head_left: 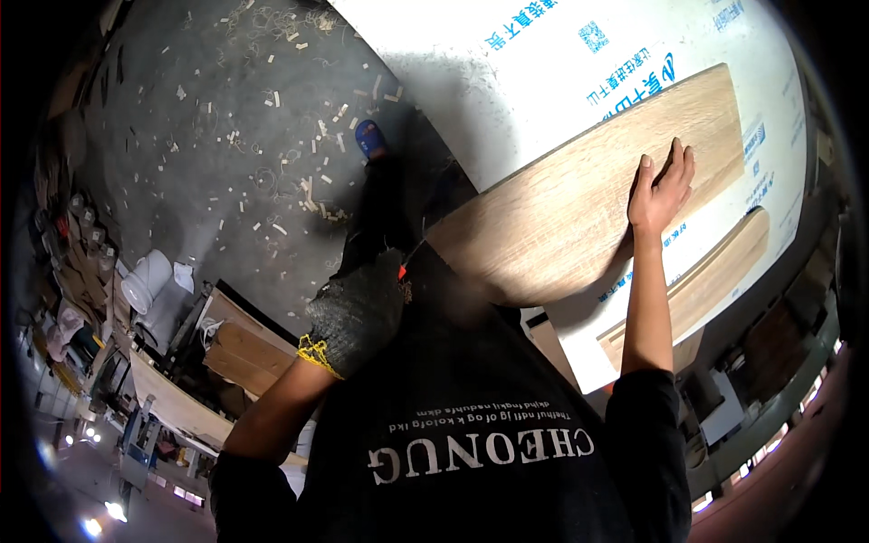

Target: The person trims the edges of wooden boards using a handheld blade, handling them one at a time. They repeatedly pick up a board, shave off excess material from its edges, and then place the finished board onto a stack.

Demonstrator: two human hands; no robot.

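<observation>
Black T-shirt fabric (516, 511) fills six o'clock, closest to the lens; toward eight, the gloved left hand (358, 303) hides its fingers, so I cannot tell whether it grips anything. At two o'clock the bare right hand (663, 192) lies spread, unclenched, on the wood-grain panel (561, 213), whose nine o'clock end juts past the white printed board (471, 90). Should that light palm pressure shift, the overhang could tip or slide the panel off.
</observation>
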